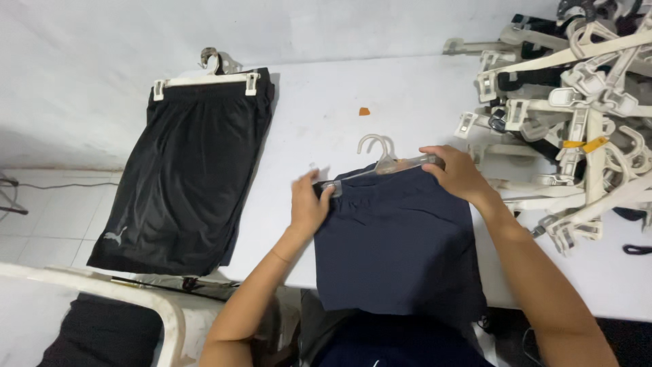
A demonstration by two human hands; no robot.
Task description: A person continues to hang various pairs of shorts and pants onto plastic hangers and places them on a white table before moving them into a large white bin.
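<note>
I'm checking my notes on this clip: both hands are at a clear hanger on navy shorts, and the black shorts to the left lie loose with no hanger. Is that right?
Not quite. The head view shows the black shorts already clipped to a white hanger. The rest holds: left hand and right hand are at the clear hanger on the navy shorts.

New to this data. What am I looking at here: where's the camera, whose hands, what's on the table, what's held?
There is no machine: a person works with two bare hands, filmed by one camera worn on the head, looking down.

On the white table lie dark navy shorts with a clear clip hanger along their waistband. The left hand pinches the hanger's left clip end at the waistband; the right hand presses on its right end.

To the left lie black shorts, already clipped to a white hanger. At the right is a heap of empty white hangers. A small orange scrap lies mid-table, and a white chair back shows lower left.
</note>
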